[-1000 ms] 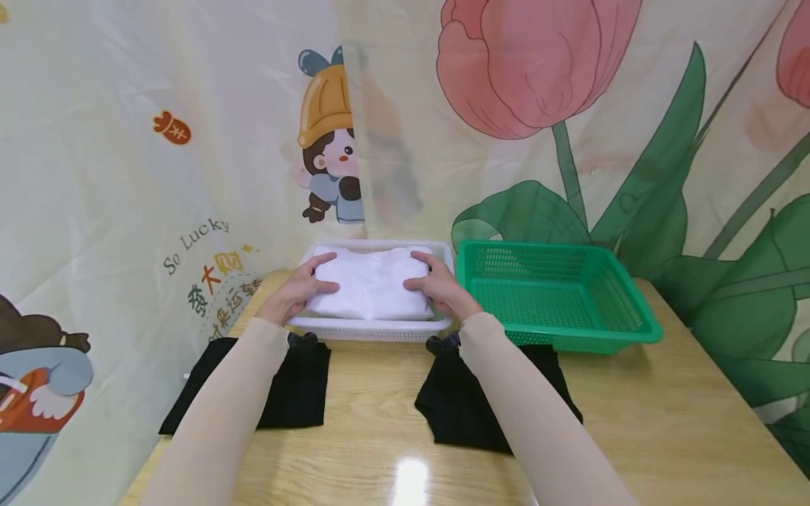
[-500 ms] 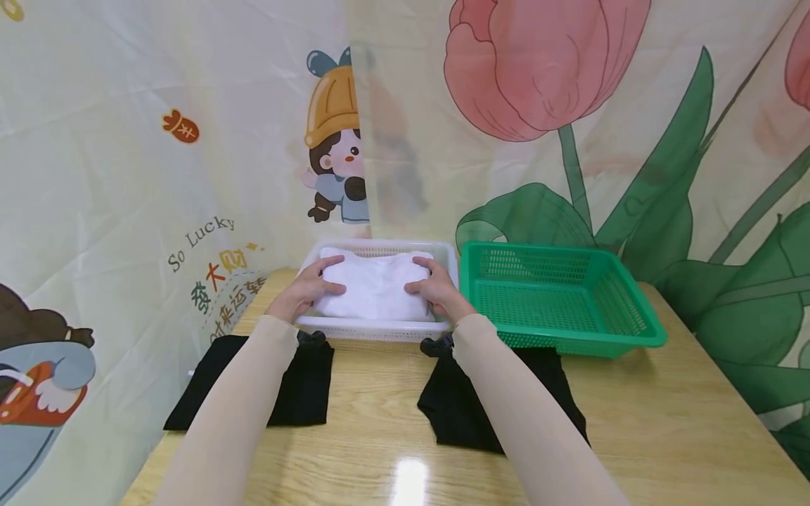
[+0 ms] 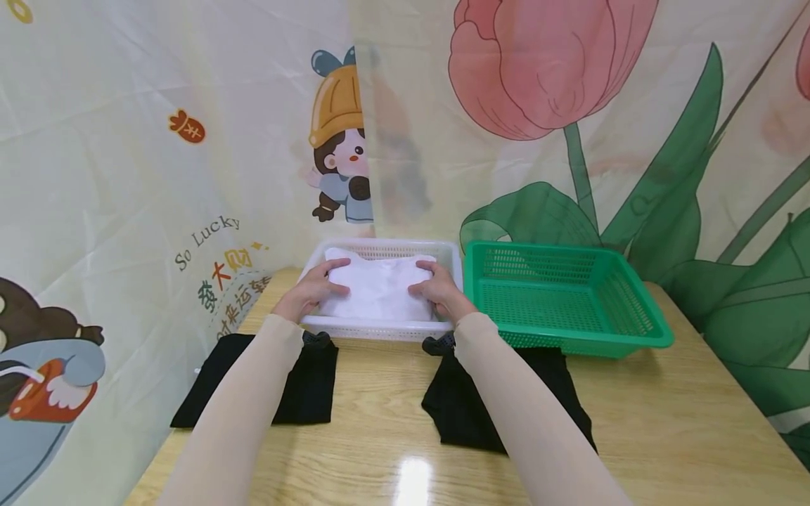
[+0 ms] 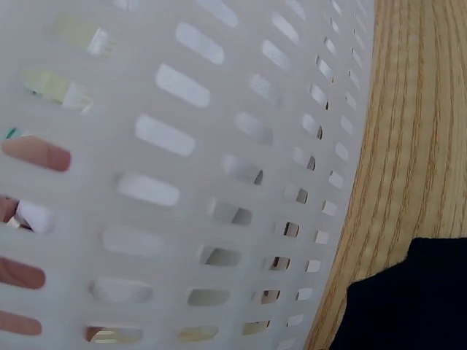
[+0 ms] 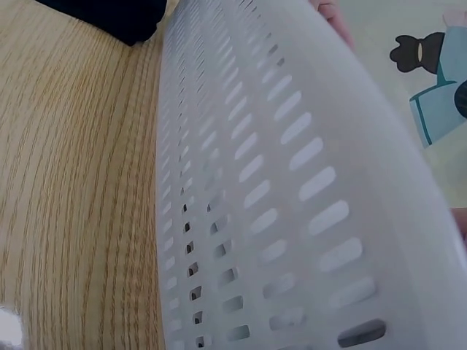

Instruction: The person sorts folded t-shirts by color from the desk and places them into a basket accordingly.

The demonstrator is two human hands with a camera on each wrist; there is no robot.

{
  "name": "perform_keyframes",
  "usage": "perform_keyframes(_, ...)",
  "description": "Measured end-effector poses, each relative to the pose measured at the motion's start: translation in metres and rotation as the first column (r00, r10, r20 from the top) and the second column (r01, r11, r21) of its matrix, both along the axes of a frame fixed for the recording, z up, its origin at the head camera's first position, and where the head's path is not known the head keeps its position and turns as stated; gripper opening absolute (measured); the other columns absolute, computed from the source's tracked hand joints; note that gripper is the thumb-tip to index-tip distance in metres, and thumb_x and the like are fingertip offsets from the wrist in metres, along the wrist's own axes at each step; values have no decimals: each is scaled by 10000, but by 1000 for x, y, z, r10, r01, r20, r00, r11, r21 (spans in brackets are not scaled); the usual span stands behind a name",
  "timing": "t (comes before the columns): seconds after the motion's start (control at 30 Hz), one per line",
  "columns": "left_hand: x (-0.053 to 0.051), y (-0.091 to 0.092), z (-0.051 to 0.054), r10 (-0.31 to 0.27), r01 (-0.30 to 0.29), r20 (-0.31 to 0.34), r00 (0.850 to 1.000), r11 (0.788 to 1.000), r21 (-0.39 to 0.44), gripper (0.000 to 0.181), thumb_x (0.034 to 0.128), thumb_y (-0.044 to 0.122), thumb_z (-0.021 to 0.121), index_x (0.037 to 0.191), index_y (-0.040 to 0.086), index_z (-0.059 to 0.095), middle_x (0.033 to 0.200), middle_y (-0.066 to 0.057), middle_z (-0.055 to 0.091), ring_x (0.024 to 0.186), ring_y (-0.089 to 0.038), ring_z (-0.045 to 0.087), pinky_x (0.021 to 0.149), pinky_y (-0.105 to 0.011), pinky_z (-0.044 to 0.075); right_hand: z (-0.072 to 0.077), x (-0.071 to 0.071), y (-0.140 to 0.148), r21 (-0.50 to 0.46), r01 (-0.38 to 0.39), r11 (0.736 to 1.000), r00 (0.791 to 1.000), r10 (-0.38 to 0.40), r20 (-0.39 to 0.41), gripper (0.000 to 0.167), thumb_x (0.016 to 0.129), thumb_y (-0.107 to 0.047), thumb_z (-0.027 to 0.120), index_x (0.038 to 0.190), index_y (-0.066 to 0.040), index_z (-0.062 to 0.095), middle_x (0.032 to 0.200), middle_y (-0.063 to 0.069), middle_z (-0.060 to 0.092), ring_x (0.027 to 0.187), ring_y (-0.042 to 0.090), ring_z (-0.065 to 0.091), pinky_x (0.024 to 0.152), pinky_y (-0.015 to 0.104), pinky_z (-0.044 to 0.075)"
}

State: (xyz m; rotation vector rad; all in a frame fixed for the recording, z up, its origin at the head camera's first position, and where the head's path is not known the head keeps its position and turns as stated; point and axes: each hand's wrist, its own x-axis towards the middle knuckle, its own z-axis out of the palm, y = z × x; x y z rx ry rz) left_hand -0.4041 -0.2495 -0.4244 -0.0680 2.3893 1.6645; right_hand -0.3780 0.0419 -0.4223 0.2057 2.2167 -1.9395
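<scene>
Our left grip (image 3: 311, 289) and right grip (image 3: 442, 289) pinch opposite ends of the white cloth (image 3: 380, 284), which sits inside the white basket (image 3: 373, 326) — if we pull unevenly, it might slip askew and bunch up.

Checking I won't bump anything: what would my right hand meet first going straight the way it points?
Probably the white cloth within the white basket; the right hand touches its right side. Exact depth is unclear.
</scene>
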Motion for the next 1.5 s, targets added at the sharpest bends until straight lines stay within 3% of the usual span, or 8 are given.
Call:
perform_keyframes(0.4, 2, 3, 0, -3, 3, -5, 1000, 998, -60, 806, 934, -4, 777, 1620, 276, 457, 1780, -82, 151, 1601, -346, 171, 1285, -616, 131, 0, 3, 2, 71, -55, 996, 998, 57, -24, 805, 890, 83, 766, 1593, -171, 467, 1667, 160, 359, 1481, 399, 414, 1215, 544, 369)
perform_keyframes(0.57, 2, 4, -1, 32, -31, 4, 999, 997, -66, 826, 927, 14, 795, 1616, 318, 455, 1779, -68, 163, 1608, -353, 157, 1264, -667, 151, 4, 8, 5, 99, -100, 990, 994, 103, -24, 815, 911, 52, 762, 1618, -178, 428, 1673, 165, 346, 1382, 371, 481, 1183, 507, 408)
perform_keyframes(0.77, 5, 1, 5, 21, -26, -68, 997, 997, -77, 842, 926, 20, 803, 1638, 255, 420, 1785, -107, 122, 1634, -357, 87, 1304, -576, 92, 25, 17, 18, 125, -194, 973, 979, 200, -41, 819, 950, -31, 764, 1655, -150, 364, 1715, 177, 275, 1511, 396, 370, 1237, 536, 329)
perform_keyframes(1.0, 14, 6, 36, -29, -18, -196, 980, 972, -233, 789, 948, 111, 802, 1632, 218, 424, 1764, -155, 190, 1621, -418, 138, 1277, -639, 161, 69, 36, 56, 176, -296, 939, 950, 310, -51, 828, 998, -170, 751, 1688, -182, 295, 1761, 132, 156, 1581, 411, 238, 1252, 607, 280)
perform_keyframes(1.13, 26, 11, 57, -67, -8, -277, 959, 965, -261, 740, 949, 125, 808, 1603, 204, 469, 1744, -132, 265, 1606, -419, 192, 1264, -639, 215, 89, 54, 81, 175, -373, 911, 916, 391, -83, 833, 1026, -161, 717, 1705, -187, 235, 1780, 91, 75, 1607, 426, 192, 1256, 606, 273)
perform_keyframes(1.27, 47, 19, 74, -128, 53, -313, 941, 970, -237, 697, 958, 138, 807, 1580, 184, 497, 1729, -108, 308, 1602, -383, 238, 1280, -570, 237, 104, 72, 110, 190, -428, 884, 884, 453, -117, 830, 1042, -168, 703, 1710, -192, 210, 1785, 55, 67, 1619, 407, 172, 1252, 613, 277)
perform_keyframes(1.4, 72, 29, 82, -205, 142, -349, 915, 970, -196, 666, 957, 138, 810, 1554, 148, 515, 1693, -105, 366, 1584, -356, 297, 1284, -517, 256, 116, 95, 144, 252, -427, 868, 870, 470, -147, 843, 1034, -248, 729, 1707, -206, 222, 1780, 31, 132, 1610, 380, 228, 1236, 628, 299)
perform_keyframes(1.5, 91, 36, 82, -257, 199, -379, 889, 962, -184, 634, 954, 135, 816, 1525, 144, 539, 1639, -89, 436, 1547, -344, 366, 1267, -511, 298, 120, 116, 171, 289, -424, 858, 861, 481, -165, 858, 1032, -300, 729, 1708, -193, 211, 1779, 40, 152, 1601, 390, 255, 1223, 649, 307)
